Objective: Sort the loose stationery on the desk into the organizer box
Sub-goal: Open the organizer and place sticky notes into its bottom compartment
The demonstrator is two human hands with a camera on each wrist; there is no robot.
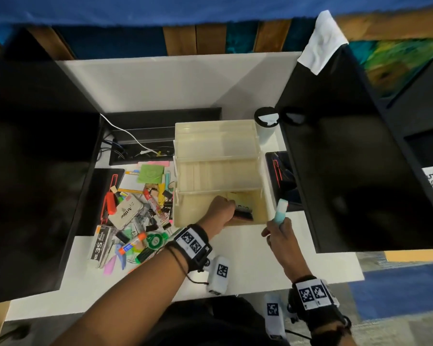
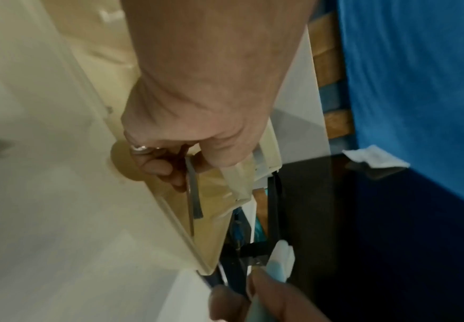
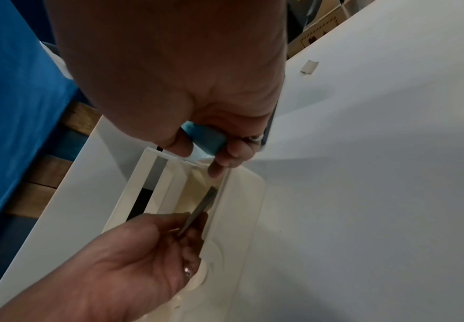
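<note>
The cream, see-through organizer box (image 1: 176,171) stands mid-desk with stepped tiers. My left hand (image 1: 231,208) reaches into its front compartment and pinches a thin flat dark item with a pink edge (image 1: 244,214). In the left wrist view that flat item (image 2: 193,196) hangs edge-on from the fingers (image 2: 156,167), just inside the front wall. To the right of the box, my right hand (image 1: 275,227) grips a light blue and white tube (image 1: 281,211), its top pointing up. The right wrist view shows the tube (image 3: 207,139) in that fist and the flat item (image 3: 207,201) below it.
A heap of loose stationery (image 1: 140,216) lies left of the box: an Artline tin, a staples box, markers, binder clips, a green tape roll. Two black monitors (image 1: 35,158) flank the desk. A capped cup (image 1: 266,126) stands behind the box on the right.
</note>
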